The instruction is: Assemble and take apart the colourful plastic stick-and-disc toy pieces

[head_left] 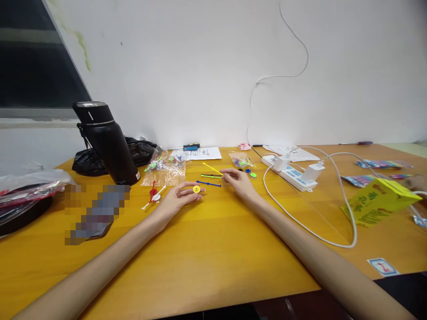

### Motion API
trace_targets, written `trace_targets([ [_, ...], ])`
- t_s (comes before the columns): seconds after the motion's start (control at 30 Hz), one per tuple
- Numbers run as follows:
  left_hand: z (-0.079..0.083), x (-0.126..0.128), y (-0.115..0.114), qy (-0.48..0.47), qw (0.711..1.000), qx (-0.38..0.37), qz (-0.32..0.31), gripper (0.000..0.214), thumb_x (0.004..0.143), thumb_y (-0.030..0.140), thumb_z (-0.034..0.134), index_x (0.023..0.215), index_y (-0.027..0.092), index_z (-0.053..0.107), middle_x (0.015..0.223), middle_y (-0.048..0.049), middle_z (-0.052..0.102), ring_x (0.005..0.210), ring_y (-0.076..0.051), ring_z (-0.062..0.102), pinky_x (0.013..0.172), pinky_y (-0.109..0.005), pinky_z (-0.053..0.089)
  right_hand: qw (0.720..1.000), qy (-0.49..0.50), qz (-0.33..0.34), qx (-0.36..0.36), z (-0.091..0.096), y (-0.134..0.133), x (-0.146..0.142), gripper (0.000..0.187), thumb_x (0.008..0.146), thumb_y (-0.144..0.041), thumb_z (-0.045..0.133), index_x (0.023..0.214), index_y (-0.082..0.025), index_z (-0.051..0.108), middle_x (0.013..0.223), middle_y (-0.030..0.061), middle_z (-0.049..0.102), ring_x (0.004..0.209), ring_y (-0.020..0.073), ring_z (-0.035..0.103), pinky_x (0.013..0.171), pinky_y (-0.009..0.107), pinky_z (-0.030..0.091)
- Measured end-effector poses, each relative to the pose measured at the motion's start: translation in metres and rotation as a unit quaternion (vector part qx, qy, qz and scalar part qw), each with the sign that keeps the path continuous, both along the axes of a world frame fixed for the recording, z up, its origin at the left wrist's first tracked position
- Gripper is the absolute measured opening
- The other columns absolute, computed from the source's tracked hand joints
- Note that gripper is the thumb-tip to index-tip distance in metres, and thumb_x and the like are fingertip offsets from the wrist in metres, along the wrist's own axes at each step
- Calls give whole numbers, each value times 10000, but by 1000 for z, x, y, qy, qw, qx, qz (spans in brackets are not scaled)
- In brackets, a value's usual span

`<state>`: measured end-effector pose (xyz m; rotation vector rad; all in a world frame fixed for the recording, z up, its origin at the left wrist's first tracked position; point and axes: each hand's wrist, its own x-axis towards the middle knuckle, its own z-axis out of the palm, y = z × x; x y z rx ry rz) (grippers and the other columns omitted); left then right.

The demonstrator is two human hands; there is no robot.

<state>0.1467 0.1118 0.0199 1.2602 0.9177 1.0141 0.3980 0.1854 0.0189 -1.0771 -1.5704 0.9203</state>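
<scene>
Between the fingers of my left hand [175, 200] is a small round yellow disc [196, 189] with a raised middle. My right hand [237, 180] pinches the tail end of a yellow plastic arrow [211, 168], its head pointing up and to the left. Below that arrow, a green arrow [210, 176] and a blue arrow [208, 183] lie on the table. Left of my left hand rest a red arrow [153, 192] and a white arrow [160, 194], each with a disc at its middle. Several small discs [248, 171] lie beyond my right hand.
A black bottle [108, 146] stands at the left, near a pixelated flat object [100, 213]. Clear bags of small parts [167, 171] lie behind. At right are a white power strip [293, 173] with looping cables and a yellow carton [376, 200]. The wooden table [200, 266] meets a white wall.
</scene>
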Motion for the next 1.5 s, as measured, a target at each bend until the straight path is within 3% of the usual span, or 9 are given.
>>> trace_targets([
  [0.27, 2, 0, -1, 6, 1000, 6, 5, 545, 804, 375, 805, 1274, 225, 575, 1319, -124, 697, 1210, -262, 668, 1141, -464, 425, 990, 92, 59, -86, 16, -27, -20, 338, 721, -409, 812, 950, -172, 740, 916, 64, 765, 876, 200, 711, 908, 364, 546],
  [0.4, 1, 1, 0, 5, 1000, 10, 9, 539, 793, 362, 812, 1261, 224, 582, 1326, -115, 692, 1214, -264, 666, 1139, -462, 433, 987, 80, 106, -93, 16, -34, -27, 344, 675, -436, 852, 855, -171, 726, 841, 43, 745, 792, 178, 697, 833, 330, 552],
  [0.57, 0, 1, 0, -13, 1000, 17, 20, 539, 791, 343, 818, 1260, 210, 588, 1303, -112, 702, 1247, -267, 642, 1142, -447, 431, 982, 38, 151, -111, 10, -36, -27, 355, 705, -447, 839, 875, -162, 713, 803, 28, 718, 728, 154, 670, 718, 277, 529],
  [0.87, 5, 1, -2, 8, 1000, 16, 16, 531, 803, 374, 803, 1271, 221, 607, 1180, -98, 756, 1194, -263, 673, 1111, -428, 452, 985, 1, 150, -84, 11, -40, -29, 344, 738, -444, 796, 878, -149, 690, 739, 18, 681, 633, 130, 622, 646, 266, 505],
  [1.17, 2, 2, -1, -1, 1000, 10, 27, 514, 823, 408, 781, 1265, 210, 607, 1093, -95, 782, 1094, -255, 721, 1082, -432, 479, 990, -65, 122, -24, 12, -42, -30, 201, 771, -336, 726, 846, -152, 697, 751, 30, 672, 672, 141, 608, 641, 261, 495],
  [1.5, 5, 1, 0, 11, 999, 17, 34, 495, 823, 387, 776, 1268, 209, 653, 1296, -105, 709, 1101, -249, 705, 1071, -427, 496, 984, -81, 155, -25, 16, -50, -33, 135, 792, -286, 693, 836, -159, 679, 733, 15, 652, 653, 127, 589, 633, 246, 480],
])
